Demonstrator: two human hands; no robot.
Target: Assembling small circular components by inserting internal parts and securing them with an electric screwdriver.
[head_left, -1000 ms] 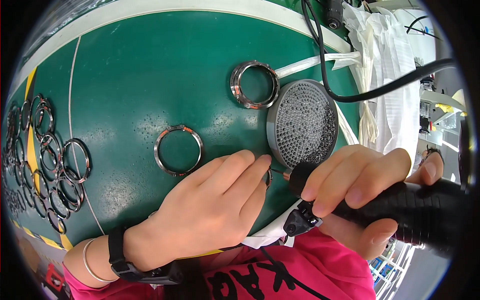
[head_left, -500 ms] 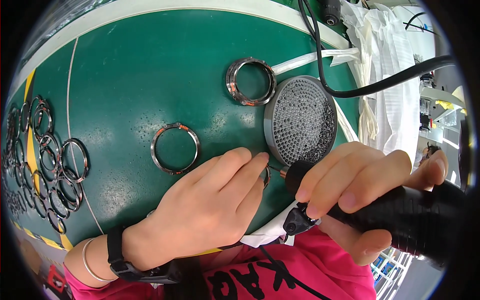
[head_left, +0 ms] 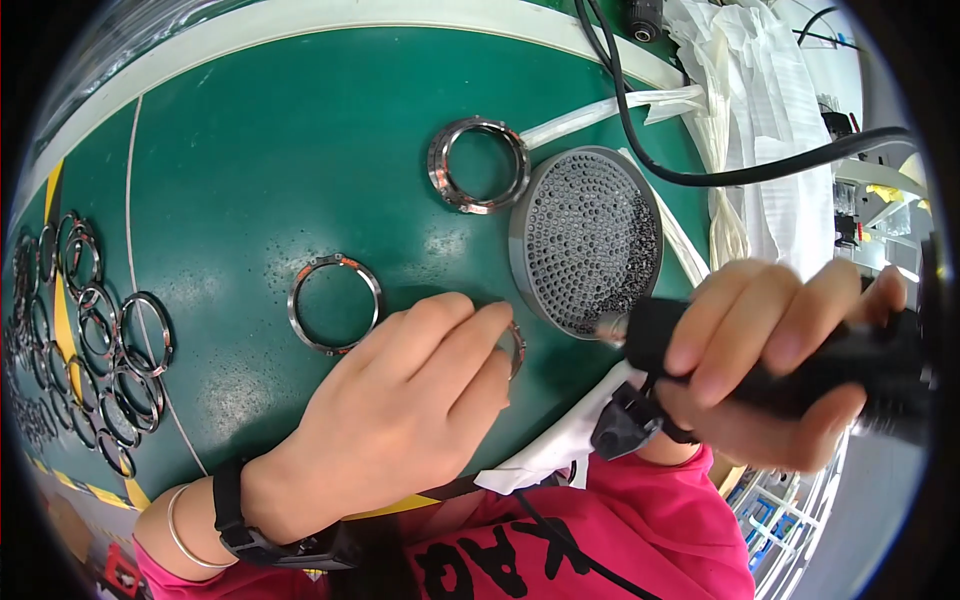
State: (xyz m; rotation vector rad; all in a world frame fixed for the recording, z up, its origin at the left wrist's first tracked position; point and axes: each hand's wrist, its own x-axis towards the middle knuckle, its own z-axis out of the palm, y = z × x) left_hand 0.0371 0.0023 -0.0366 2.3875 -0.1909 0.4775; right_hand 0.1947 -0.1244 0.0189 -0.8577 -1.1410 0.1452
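My left hand (head_left: 400, 400) is closed on a metal ring (head_left: 517, 350) near the mat; only the ring's right edge shows past my fingers. In my right hand (head_left: 760, 320) is a black electric screwdriver (head_left: 650, 335), its blurred tip at the lower right rim of a round grey tray (head_left: 520, 255). The tray has a dimpled floor, with small dark screws gathered at its right side. A single metal ring (head_left: 294, 305) with orange marks lies left of my left hand. Behind, beside the tray, sits a thicker ring (head_left: 440, 170), seemingly a stack.
Many loose rings (head_left: 150, 365) cover the left end of the green mat (head_left: 240, 160). A black cable (head_left: 740, 178) loops over the back right. White sheeting (head_left: 770, 150) hangs at the right edge. A small black device (head_left: 625, 425) sits by my right wrist.
The screwdriver has left the ring in my left hand and moved right, to the tray's lower edge. My left hand still holds its ring.
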